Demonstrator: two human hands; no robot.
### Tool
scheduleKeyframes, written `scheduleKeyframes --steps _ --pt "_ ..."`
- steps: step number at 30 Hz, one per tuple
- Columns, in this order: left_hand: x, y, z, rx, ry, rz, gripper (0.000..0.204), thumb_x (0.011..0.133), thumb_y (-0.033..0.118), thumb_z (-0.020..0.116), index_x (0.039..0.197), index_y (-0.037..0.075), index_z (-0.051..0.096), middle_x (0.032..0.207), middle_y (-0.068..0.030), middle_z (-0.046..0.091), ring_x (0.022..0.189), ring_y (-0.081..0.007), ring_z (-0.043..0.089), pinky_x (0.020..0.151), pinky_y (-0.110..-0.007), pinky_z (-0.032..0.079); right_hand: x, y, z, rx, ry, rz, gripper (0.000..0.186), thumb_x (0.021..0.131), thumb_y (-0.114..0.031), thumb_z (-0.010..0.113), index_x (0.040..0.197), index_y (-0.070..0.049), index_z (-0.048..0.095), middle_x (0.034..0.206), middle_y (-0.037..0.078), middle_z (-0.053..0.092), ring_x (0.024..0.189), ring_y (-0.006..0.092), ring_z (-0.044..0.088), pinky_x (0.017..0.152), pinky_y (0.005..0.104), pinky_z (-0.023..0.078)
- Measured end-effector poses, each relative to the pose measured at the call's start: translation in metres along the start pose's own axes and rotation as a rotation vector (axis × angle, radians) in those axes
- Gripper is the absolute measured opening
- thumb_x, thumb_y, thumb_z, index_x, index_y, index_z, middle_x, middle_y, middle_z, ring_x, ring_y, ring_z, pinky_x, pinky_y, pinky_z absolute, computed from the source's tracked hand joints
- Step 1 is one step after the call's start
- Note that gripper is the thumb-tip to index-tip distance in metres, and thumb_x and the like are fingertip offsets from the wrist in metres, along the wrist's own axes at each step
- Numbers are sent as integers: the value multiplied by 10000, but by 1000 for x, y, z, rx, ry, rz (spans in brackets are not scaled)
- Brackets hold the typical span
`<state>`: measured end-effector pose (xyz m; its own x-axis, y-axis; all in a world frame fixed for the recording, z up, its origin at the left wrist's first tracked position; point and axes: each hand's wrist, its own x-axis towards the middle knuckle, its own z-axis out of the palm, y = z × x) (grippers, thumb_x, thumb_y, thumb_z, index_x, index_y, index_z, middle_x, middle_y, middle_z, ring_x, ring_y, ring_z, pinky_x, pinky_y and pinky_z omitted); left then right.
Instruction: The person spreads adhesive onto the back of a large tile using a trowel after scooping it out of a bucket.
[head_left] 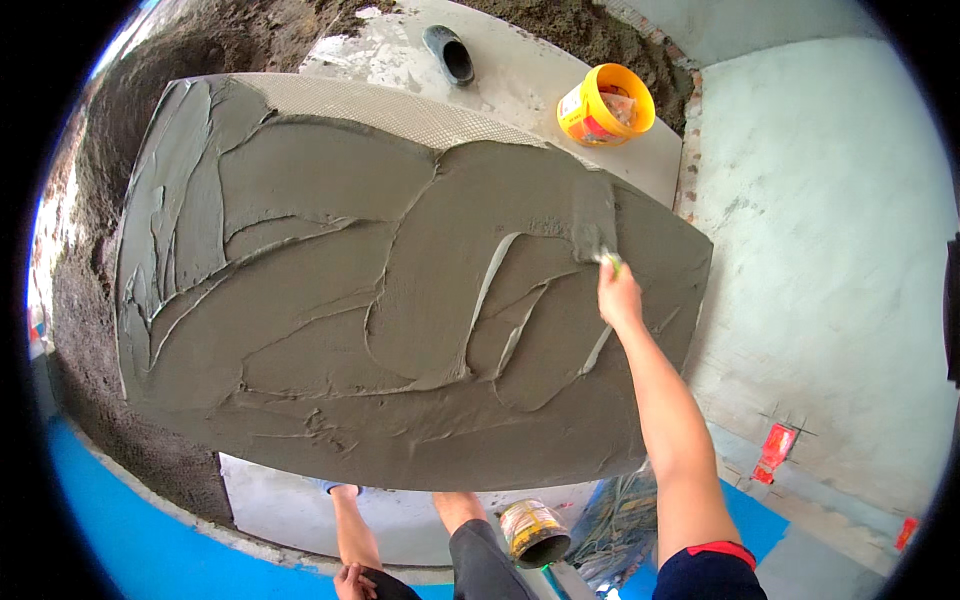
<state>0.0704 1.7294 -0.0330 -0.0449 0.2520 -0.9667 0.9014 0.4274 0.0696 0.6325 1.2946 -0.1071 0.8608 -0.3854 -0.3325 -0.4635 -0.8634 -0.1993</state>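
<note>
A large tile lies with its gridded back (360,105) up, most of it spread with wet grey mortar (300,330). Ridges and swirls run through the coating. Toward the tile's right side, my right hand (620,295) is closed around the greenish handle of a trowel (594,215). The mortar-smeared blade rests flat on the coating and points away from me. Low in the picture, my left hand (355,582) is beside my knee, well apart from the tile. Its fingers are curled; whether they hold anything does not show.
Beyond the tile, a yellow bucket (638,85) and a dark shoe (449,55) stand on a pale board (520,60). A mortar-stained can (535,532) sits near my feet. Rough soil (85,290) borders the left, a pale wall (830,220) the right, with a red box (774,452) at its foot.
</note>
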Motion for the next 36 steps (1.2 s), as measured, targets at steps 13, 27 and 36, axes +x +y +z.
scheduleKeyframes --steps 13,27,36 --pt "6 -25 5 -95 2 -20 289 884 326 604 856 38 606 503 -59 531 351 -138 417 333 -257 308 -43 -92 68 1055 -344 224 510 922 -587 421 911 -79 457 631 50 513 450 140 517 383 293 444" --pt "-2 11 24 -20 54 -45 236 886 278 585 801 58 598 516 -50 553 350 -120 419 329 -251 295 79 -72 -11 -41 16 -93 561 953 -485 372 967 40 569 905 266 638 879 426 631 765 487 491" --pt "0 2 18 -101 32 -102 282 903 299 558 863 29 628 513 -71 558 360 -141 453 335 -256 329 104 38 -53 -239 327 128 539 950 -481 389 1114 13 527 1019 291 620 992 445 588 835 505 463"
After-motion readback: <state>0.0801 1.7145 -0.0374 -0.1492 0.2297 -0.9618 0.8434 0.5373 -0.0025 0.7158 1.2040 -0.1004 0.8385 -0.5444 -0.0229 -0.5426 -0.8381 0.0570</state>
